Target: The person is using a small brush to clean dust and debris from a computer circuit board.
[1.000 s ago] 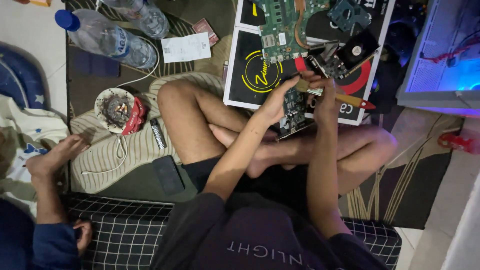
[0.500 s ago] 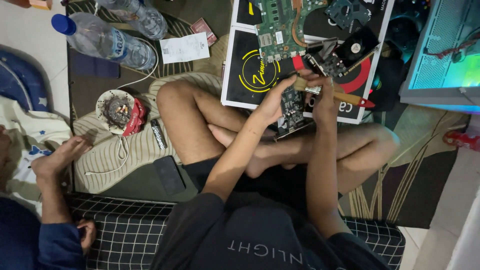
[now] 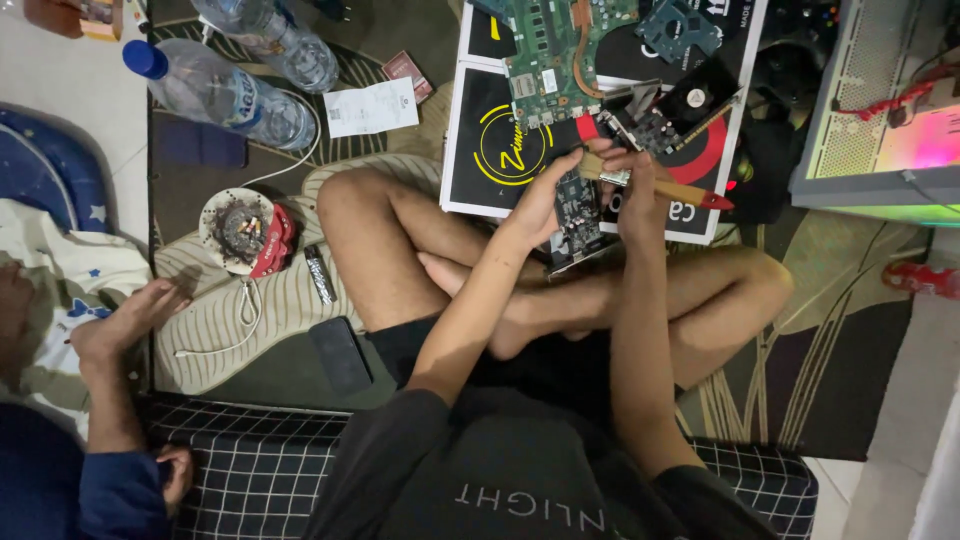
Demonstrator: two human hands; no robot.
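Our left hand (image 3: 545,200) grips a small circuit board (image 3: 578,215) while our right hand (image 3: 635,190) clasps a wooden-handled brush (image 3: 665,187); we judge light, steady strokes work best.

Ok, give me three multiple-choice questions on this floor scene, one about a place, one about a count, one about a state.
1. Where is the dark phone?
A. on the rug beside the seated person's knee
B. on the mat with the boards
C. in a hand

2. How many plastic water bottles lie on the floor?
A. one
B. two
C. four

3. What does the right hand hold?
A. nothing
B. a cable
C. a wooden-handled brush

Answers: 1 A, it lies flat left of the leg. 2 B, two lie side by side. 3 C, fingers wrap the handle over the small circuit board in the left hand.
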